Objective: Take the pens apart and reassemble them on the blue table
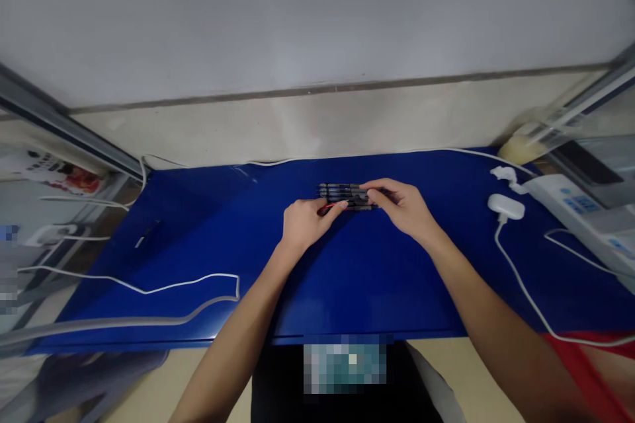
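Observation:
Several dark pens [340, 189] lie side by side in a row on the blue tabletop [367, 271]. My left hand [303, 223] is closed at their left end, thumb stretched along the near side. Between its thumb and fingers shows a slim pen with a red part [328, 207], partly hidden. At the other end, my right hand [401, 205] pinches the pens with thumb and fingertips, and its fingers cover their right tips.
A dark pen [147, 234] lies at the left of the table. White cables [188, 283] cross the left side. On the right are a white charger-like case [506, 207] with a cable, crumpled white tissue [508, 178] and a white device [570, 201]. A wall [317, 122] stands behind.

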`<state>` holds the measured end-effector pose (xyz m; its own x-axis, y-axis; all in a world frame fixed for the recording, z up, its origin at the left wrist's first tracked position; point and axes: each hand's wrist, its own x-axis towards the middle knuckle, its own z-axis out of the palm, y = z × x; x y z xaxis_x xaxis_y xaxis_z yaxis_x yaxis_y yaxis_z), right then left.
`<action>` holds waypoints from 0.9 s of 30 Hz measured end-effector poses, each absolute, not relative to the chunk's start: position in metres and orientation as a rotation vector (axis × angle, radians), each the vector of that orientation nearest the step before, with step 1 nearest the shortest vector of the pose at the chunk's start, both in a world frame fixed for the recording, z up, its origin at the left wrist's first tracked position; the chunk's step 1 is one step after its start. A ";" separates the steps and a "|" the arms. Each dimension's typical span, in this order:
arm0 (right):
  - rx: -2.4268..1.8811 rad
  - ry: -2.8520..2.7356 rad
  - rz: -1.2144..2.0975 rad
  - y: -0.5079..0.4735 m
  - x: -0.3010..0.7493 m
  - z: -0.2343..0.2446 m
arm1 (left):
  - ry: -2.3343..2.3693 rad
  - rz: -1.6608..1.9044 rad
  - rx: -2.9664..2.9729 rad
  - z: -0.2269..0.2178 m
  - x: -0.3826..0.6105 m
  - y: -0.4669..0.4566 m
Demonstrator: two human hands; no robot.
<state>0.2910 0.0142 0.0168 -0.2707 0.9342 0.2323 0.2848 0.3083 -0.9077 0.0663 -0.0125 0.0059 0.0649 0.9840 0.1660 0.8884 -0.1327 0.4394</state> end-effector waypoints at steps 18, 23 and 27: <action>-1.705 -1.857 0.284 0.040 0.319 -0.021 | 1.891 0.848 2.175 -0.003 0.068 -0.011; -1.473 -1.836 0.097 0.029 0.300 -0.005 | 1.641 1.026 2.269 -0.006 0.073 -0.013; -1.114 -1.923 0.515 0.010 0.276 0.011 | 1.430 1.013 2.395 -0.007 0.075 -0.013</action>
<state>0.2756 0.0098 0.0107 -0.2582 0.8512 0.4570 0.5092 0.5219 -0.6844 0.0753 -0.0126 -0.0068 0.3078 0.8309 0.4635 0.7127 -0.5241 0.4663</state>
